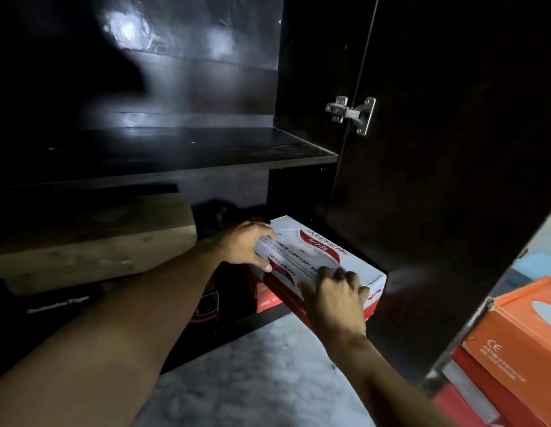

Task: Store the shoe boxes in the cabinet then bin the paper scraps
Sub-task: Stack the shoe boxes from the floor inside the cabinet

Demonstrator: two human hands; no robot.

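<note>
A white and red shoe box [354, 261] with printed lettering sits partly inside the bottom compartment of a dark cabinet [181, 149], tilted and sticking out over the front edge. My left hand [249, 246] grips its far left end. My right hand [335, 295] holds its near side, fingers over the lid edge. A brown cardboard box [92, 241] rests inside the same compartment at the left. An orange shoe box [520, 337] sits on a red box [490, 383] outside at the far right.
The cabinet door [453, 180] stands open to the right, hung on a metal hinge [351, 114]. An empty dark shelf [206, 143] lies above the bottom compartment. Dark items lie behind my left hand. Pale marbled floor [261, 380] spreads below.
</note>
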